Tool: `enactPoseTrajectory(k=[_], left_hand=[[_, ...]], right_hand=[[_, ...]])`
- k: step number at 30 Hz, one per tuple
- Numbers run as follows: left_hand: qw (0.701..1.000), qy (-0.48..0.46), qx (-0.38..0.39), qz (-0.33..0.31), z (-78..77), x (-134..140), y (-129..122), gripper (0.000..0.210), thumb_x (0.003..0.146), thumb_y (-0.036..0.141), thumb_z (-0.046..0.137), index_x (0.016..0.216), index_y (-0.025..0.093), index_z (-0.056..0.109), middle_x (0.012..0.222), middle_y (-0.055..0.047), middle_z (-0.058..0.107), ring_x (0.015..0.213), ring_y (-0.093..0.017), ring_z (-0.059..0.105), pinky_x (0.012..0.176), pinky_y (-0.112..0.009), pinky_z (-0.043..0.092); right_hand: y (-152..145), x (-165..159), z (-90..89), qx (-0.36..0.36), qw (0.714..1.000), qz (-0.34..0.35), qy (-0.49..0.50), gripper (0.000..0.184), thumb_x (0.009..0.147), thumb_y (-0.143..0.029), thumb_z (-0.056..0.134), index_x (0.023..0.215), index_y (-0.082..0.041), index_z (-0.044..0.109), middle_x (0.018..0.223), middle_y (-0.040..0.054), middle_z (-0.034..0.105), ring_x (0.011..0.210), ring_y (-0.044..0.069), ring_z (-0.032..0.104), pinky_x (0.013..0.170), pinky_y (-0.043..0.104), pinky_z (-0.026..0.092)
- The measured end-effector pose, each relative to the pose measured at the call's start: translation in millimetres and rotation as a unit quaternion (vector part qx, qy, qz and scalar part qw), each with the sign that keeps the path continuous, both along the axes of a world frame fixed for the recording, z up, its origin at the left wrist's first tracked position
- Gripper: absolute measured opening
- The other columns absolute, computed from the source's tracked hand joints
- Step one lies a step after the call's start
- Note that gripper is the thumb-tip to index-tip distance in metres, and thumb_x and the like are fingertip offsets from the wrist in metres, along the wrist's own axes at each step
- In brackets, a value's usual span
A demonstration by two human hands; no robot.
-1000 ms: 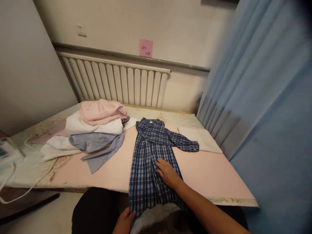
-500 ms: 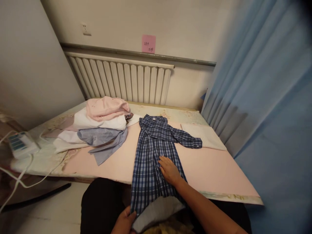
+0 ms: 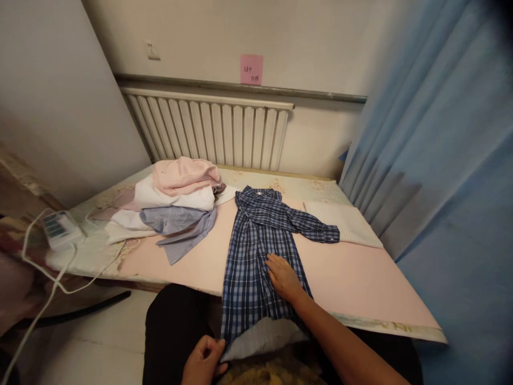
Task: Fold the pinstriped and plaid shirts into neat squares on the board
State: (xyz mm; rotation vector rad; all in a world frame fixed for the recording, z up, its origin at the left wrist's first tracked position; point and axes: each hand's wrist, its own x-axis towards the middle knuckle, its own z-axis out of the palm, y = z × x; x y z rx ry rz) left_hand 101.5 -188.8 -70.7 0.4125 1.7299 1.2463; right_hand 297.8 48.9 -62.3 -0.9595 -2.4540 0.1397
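A long table with a pale green floral covering (image 3: 320,188) was overlaid by a smooth, pale pink sheet (image 3: 360,283). A light blue pleated fabric curtain (image 3: 452,187) was hung at its right end, and a cream ribbed radiator (image 3: 212,128) was mounted on the wall behind. A blue-and-black plaid long-sleeved shirt (image 3: 248,262) was laid lengthwise on the sheet, its collar directed toward the wall and its hem extended past the near edge; one sleeve was stretched to the right. To its left, pink, white and grey-blue garments (image 3: 180,198) were heaped. To its right, a folded cream striped cloth (image 3: 356,227) was partly overlapped by the cuff. The right hand (image 3: 284,278) was opened flat, palm down, on the shirt, with nothing gripped. The left hand (image 3: 202,361) was partly curled, the lower-left hem corner being pinched at its thumb and fingertips
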Motion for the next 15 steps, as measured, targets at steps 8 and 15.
enactPoseTrajectory(k=[8, 15], left_hand=[[0.999, -0.042, 0.002, -0.024, -27.3, -3.7, 2.3, 0.053, 0.044, 0.06, 0.08, 0.058, 0.022, 0.046, 0.058, 0.003, 0.056, 0.071, -0.022, 0.067, 0.071, -0.033, 0.054], [0.991, 0.12, -0.009, 0.051, -41.0, -17.0, 48.6, 0.041, 0.063, 0.04, 0.068, 0.097, 0.017, 0.061, 0.107, -0.013, 0.069, 0.102, -0.028, 0.066, 0.089, -0.039, 0.051]], right_hand=[[-0.9, -0.5, 1.9, -0.003, 1.0, -0.005, -0.002, 0.037, 0.088, -0.011, 0.048, 0.122, -0.017, 0.06, 0.136, 0.0112, 0.055, 0.132, 0.024, 0.045, 0.111, 0.047, 0.035], [0.2, -0.3, 1.0, -0.006, 1.0, -0.004, 0.001, 0.037, 0.089, -0.011, 0.047, 0.123, -0.016, 0.06, 0.136, 0.0114, 0.055, 0.132, 0.024, 0.045, 0.112, 0.048, 0.034]])
